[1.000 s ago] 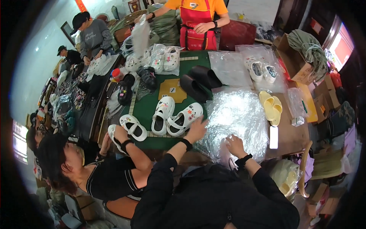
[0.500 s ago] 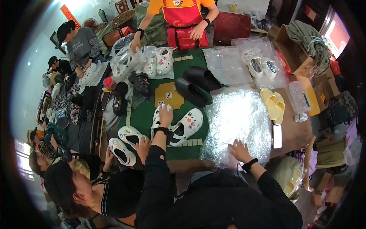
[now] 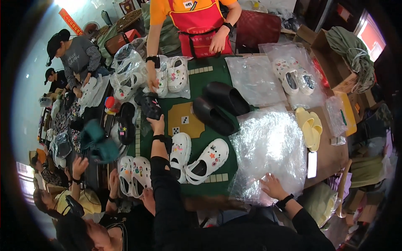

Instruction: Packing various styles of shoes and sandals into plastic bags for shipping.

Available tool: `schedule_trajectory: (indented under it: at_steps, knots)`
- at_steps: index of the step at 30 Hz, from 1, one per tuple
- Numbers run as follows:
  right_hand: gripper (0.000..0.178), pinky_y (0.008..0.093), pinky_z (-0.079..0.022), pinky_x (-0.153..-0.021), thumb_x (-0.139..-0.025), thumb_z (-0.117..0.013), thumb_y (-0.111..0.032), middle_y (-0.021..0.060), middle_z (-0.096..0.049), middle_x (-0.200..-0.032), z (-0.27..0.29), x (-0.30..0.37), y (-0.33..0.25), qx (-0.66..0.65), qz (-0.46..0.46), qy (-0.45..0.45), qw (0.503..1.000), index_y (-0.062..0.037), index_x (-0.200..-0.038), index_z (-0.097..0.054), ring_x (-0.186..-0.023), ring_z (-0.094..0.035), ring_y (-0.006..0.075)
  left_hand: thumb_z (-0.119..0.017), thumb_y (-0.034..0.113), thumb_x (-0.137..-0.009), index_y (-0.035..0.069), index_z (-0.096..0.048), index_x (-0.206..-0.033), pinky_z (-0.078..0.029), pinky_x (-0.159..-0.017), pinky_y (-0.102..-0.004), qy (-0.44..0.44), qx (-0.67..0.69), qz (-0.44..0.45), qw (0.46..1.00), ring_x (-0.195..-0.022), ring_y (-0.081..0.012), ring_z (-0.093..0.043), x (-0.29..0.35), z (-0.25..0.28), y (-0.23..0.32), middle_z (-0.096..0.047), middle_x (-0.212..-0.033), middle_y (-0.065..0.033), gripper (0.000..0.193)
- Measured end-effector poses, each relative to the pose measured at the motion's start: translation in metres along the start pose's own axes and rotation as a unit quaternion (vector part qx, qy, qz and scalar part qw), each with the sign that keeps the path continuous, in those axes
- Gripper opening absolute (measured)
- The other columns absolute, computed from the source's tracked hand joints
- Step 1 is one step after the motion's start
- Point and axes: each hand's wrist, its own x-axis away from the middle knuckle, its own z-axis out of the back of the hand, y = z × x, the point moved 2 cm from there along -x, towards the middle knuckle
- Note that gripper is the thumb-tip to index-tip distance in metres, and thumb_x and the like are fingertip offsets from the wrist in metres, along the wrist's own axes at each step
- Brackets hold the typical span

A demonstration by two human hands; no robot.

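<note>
A black, decorated foam clog (image 3: 147,105), seemingly light, slightly flexible and easiest grasped at its heel, lies near the green table's (image 3: 217,69) far-left edge, gripped by the outstretched left hand (image 3: 157,124), while the right hand (image 3: 272,187) rests open on crinkly clear plastic bags (image 3: 270,154) at the near edge.

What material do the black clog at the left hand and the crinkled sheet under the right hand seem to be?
The black clog looks like moulded foam or rubber: matte, thick, with round vent holes. The left hand reaches it. The sheet seems to be thin clear plastic film: glossy, wrinkled, see-through, with bright glints. The right hand rests on it.
</note>
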Motion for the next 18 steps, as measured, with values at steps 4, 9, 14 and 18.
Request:
schedule_trajectory:
  at_steps: [4, 9, 14, 18]
  knots:
    - [0.051, 0.0582, -0.025, -0.101, -0.085, -0.054, -0.037, 0.0228, -0.021, -0.143, 0.008, 0.001, -0.009, -0.013, -0.006, -0.013, 1.0, -0.0273, -0.133, -0.04, -0.13, -0.021, 0.0445, -0.077, 0.038, -0.066, -0.017, -0.009, -0.129, -0.035, -0.099, -0.0428, 0.101, 0.053, 0.144, 0.983, -0.122, -0.0395, -0.038, -0.059, -0.011, -0.044, -0.029, -0.135, -0.031, 0.108]
    - [0.051, 0.0571, -0.024, -0.101, -0.085, -0.054, -0.036, 0.0221, -0.021, -0.144, 0.006, -0.005, -0.01, -0.023, 0.027, -0.006, 0.999, -0.0267, -0.133, -0.041, -0.131, -0.02, 0.044, -0.054, 0.037, -0.082, 0.003, -0.048, -0.115, -0.046, -0.076, -0.0375, -0.011, 0.066, 0.023, 0.998, -0.101, -0.0325, -0.054, -0.115, 0.018, -0.104, -0.053, -0.11, -0.0206, 0.048]
    - [0.051, 0.0569, -0.021, -0.103, -0.085, -0.053, -0.038, 0.0195, -0.019, -0.145, 0.01, 0.004, -0.006, -0.024, -0.015, -0.019, 0.999, -0.0274, -0.134, -0.04, -0.132, -0.019, 0.0424, -0.058, 0.034, -0.082, -0.004, -0.059, -0.105, -0.046, -0.079, -0.0387, 0.046, -0.087, -0.151, 0.984, -0.092, -0.0363, -0.059, -0.044, -0.014, -0.028, -0.063, -0.093, -0.0237, 0.044]
    - [0.05, 0.0571, -0.022, -0.102, -0.085, -0.054, -0.036, 0.0196, -0.02, -0.144, 0.013, 0.001, -0.011, -0.031, -0.002, -0.015, 0.999, -0.027, -0.133, -0.041, -0.131, -0.02, 0.0424, -0.061, 0.032, -0.083, -0.003, -0.033, -0.133, -0.039, -0.089, -0.0324, 0.069, 0.182, -0.186, 0.963, -0.111, -0.0317, -0.048, -0.017, 0.007, 0.012, -0.046, -0.126, -0.0211, 0.067]
